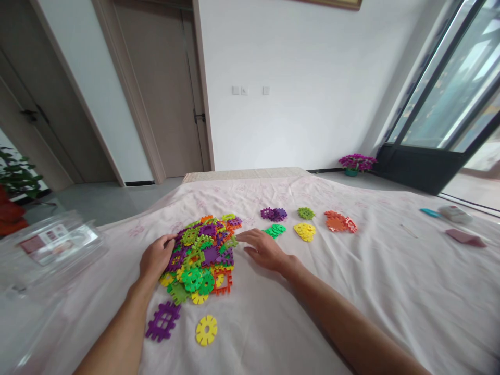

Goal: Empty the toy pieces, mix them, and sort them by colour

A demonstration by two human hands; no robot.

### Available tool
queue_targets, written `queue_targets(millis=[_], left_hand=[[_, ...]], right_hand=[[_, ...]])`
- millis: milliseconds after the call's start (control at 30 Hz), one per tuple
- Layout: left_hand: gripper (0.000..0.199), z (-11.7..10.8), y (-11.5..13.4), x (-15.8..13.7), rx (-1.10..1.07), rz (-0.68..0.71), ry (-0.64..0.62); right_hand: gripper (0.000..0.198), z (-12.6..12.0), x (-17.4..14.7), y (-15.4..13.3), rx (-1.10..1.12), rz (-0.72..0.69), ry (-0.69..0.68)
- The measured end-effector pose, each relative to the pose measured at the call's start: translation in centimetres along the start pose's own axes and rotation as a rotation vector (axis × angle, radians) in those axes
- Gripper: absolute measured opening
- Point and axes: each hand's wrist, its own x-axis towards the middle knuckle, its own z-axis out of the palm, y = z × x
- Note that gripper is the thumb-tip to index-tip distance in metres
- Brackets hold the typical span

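A heap of interlocking plastic building pieces [211,255] in purple, green, yellow and orange lies on the cloth in front of me. My left hand [155,259] rests against the heap's left side, its fingers loosely curved and partly hidden at the edge. On the other side, my right hand [262,250] reaches toward the heap, thumb and fingers apart, fingertips close to a light green piece [231,242]. Nearer to me lie a purple square piece [163,321] and a yellow notched disc [206,330], separate from the heap.
Right of the heap are small groups by colour: purple [274,214], bright green [276,230], olive green [305,213], yellow [304,232] and orange [339,222]. Clear plastic boxes [58,245] stand at left. A pink item [465,238] lies at far right.
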Motion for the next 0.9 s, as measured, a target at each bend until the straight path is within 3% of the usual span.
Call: queue_targets(millis=[100,267,533,667,900], left_hand=[[0.038,-0.1,0.1,-0.1,0.006,-0.005,-0.001],[0.039,-0.1,0.1,-0.1,0.009,-0.007,0.001],[0.039,0.0,-0.1,0.0,0.007,-0.008,0.003],[0.039,0.0,0.0,0.0,0.003,-0.004,-0.006],[0.039,0.0,0.0,0.0,0.009,-0.004,-0.001]], right_hand=[[0.049,1.0,0.5,-1.8,-0.009,-0.099,-0.092],[0.033,1.7,0.5,-2.3,-0.089,-0.089,-0.152],[0.031,1.0,0.1,-0.9,-0.160,-0.066,-0.069],[0.033,-0.4,-0.7,1.3,-0.194,0.105,0.060],[0.033,-2.1,-1.7,5.8,-0.338,0.568,0.258]])
